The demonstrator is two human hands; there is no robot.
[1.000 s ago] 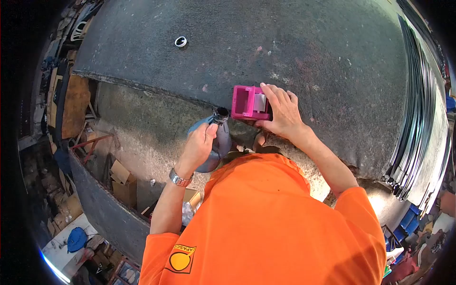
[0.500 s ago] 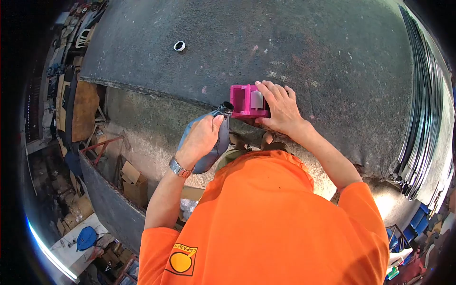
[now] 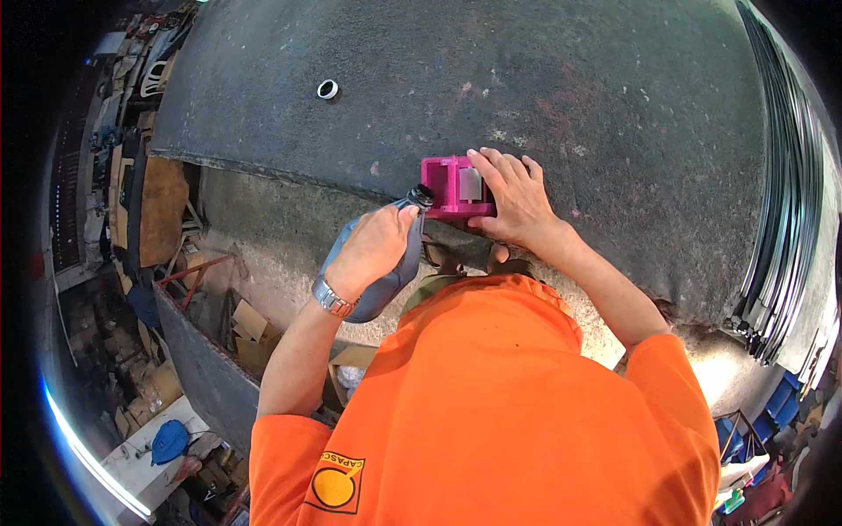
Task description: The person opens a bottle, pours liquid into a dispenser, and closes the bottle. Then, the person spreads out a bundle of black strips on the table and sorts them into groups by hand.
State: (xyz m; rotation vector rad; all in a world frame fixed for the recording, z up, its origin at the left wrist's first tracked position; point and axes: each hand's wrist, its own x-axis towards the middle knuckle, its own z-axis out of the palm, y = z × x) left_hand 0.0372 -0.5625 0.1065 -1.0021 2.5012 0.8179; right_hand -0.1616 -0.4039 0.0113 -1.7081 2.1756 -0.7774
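In the head view, grips the blue-grey bottle [image 3: 386,294] near its neck with the left hand [image 3: 373,245], fingers clamped round it, tilting the dark-smeared mouth [image 3: 422,195] right, close by the open left compartment of the pink holder [image 3: 452,186]; hard to tell whether touching. Holds that holder at the near edge of the dark table [image 3: 570,114], between thumb on the near side and index finger on the far side of the right hand [image 3: 517,197], other fingers slightly apart. Could dribble outside the left wall, given a mouth so near the rim and steep tipping. Could splash onto the pale roller [image 3: 471,182] in the right part, if poured too fast. Might shove the holder askew or off the edge by knocking with the neck. Could also slip on a smeared neck. Impossible to see the bottle's contents or fill level.
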